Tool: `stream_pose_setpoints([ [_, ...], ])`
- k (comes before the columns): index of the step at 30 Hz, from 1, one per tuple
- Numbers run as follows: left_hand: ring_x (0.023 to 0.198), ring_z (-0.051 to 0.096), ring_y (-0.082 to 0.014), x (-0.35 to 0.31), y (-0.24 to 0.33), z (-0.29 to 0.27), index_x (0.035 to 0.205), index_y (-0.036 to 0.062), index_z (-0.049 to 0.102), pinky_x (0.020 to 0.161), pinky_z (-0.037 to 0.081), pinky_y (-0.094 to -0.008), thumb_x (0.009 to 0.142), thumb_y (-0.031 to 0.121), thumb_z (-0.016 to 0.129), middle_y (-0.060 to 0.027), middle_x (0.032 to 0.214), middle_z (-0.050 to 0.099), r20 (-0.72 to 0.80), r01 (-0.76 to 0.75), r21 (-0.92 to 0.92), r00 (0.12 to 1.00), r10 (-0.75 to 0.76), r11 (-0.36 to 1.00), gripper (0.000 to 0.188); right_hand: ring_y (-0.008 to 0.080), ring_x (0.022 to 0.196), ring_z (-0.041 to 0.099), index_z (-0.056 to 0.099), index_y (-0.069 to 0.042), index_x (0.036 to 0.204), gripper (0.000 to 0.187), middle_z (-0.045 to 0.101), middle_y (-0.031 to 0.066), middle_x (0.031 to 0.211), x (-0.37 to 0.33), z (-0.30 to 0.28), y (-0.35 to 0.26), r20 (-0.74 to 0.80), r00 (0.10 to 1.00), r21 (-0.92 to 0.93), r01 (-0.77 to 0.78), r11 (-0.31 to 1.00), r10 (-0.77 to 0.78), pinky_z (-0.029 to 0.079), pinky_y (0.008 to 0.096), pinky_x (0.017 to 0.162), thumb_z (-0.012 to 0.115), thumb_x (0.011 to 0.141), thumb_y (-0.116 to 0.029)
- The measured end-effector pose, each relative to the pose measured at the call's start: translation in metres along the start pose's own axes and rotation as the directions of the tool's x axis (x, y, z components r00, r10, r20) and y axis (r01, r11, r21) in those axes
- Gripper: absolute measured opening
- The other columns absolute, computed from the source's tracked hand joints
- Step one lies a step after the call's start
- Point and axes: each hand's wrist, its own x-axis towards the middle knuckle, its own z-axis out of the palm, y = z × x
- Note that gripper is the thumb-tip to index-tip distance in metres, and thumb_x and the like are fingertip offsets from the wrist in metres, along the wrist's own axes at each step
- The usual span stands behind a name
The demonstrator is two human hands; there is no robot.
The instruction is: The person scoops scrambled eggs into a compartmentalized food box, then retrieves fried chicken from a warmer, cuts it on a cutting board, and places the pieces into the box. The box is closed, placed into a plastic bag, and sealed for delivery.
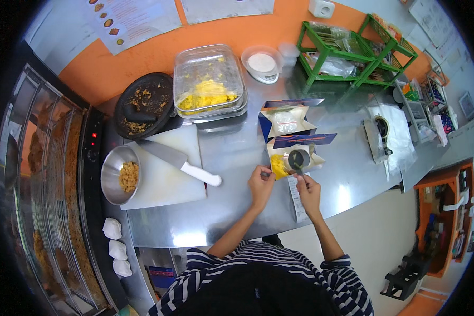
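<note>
My right hand [309,193] is closed round the handle of a small dark ladle [299,158]. The ladle's round bowl hangs over an open paper food box [311,158]. Yellow food [278,165], which looks like rice, lies in the left part of this box. At the box's near left corner, my left hand [261,185] pinches the edge with its fingers. Just behind stands a second open paper box [268,125], with a clear plastic packet [286,121] in it. A long printed paper slip [298,206] lies beneath my right hand.
Left stand a cutting board [168,189] with a white-handled knife [194,173], a steel bowl [110,181] and a black mortar [165,89]. A lidded clear tub [210,58] holds yellow food. Green racks [326,63] stand far right; a tape dispenser [376,139] sits nearer.
</note>
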Motion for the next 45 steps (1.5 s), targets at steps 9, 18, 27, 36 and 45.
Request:
stream_pose_setpoints([
  [9, 0.064, 0.051, -0.0155, 0.008, -0.010, -0.007, 0.086, 0.0016, 0.054, 0.060, 0.042, -0.0288, 0.070, 0.007, 0.062, -0.0054, 0.069, 0.054, 0.311, 0.153, -0.171, 0.946, -0.094, 0.973, 0.019, 0.0106, 0.077, 0.045, 0.054, -0.004, 0.089, 0.015, 0.048, 0.0022, 0.084, 0.002, 0.007, -0.080, 0.333, 0.914, 0.535, -0.387, 0.751, 0.234, 0.037, 0.0223, 0.056, 0.052, 0.078, -0.015],
  [18, 0.080, 0.050, -0.0150, 0.019, -0.009, -0.025, 0.097, 0.0015, 0.044, 0.065, 0.040, -0.0277, 0.078, 0.011, 0.051, -0.0074, 0.089, 0.049, 0.282, -0.105, 0.524, 0.958, -0.055, 0.845, 0.022, 0.0023, 0.040, 0.032, 0.061, 0.002, 0.090, 0.027, 0.043, -0.0012, 0.051, 0.016, 0.060, -0.142, 0.468, 0.876, 0.561, -0.193, 0.805, -0.117, 0.021, 0.0173, 0.037, 0.043, 0.072, -0.007],
  [27, 0.092, 0.043, -0.0201, -0.023, 0.052, -0.012, 0.104, 0.0009, 0.040, 0.083, 0.036, -0.0323, 0.086, 0.015, 0.045, -0.0111, 0.102, 0.041, -0.094, -0.087, -0.203, 0.993, 0.069, 0.975, 0.023, 0.0026, 0.042, 0.029, 0.057, 0.005, 0.099, 0.030, 0.040, -0.0023, 0.052, -0.058, -0.028, -0.103, 0.163, 0.980, 0.776, -0.196, 0.600, 0.111, 0.021, 0.0176, 0.038, 0.043, 0.076, -0.008],
  [36, 0.078, 0.043, -0.0150, -0.184, 0.102, 0.135, 0.093, 0.0032, 0.041, 0.074, 0.037, -0.0304, 0.081, 0.010, 0.047, -0.0050, 0.080, 0.043, 0.424, -0.303, -0.408, 0.773, 0.472, 0.861, 0.015, 0.0032, 0.046, 0.031, 0.057, 0.006, 0.098, 0.029, 0.041, -0.0023, 0.055, -0.182, -0.220, -0.022, -0.372, 0.865, 0.810, 0.126, 0.573, 0.336, 0.021, 0.0175, 0.041, 0.042, 0.077, -0.007],
  [45, 0.069, 0.060, -0.0251, -0.285, 0.011, 0.312, 0.078, 0.0072, 0.064, 0.061, 0.046, -0.0331, 0.073, 0.025, 0.062, -0.0073, 0.074, 0.061, 0.989, -0.801, -0.144, -0.130, 0.065, 0.581, 0.018, 0.0030, 0.044, 0.030, 0.057, 0.006, 0.095, 0.026, 0.041, -0.0025, 0.054, -0.313, -0.434, 0.102, -0.697, 0.483, 0.713, 0.383, 0.588, 0.530, 0.021, 0.0169, 0.039, 0.043, 0.077, -0.006],
])
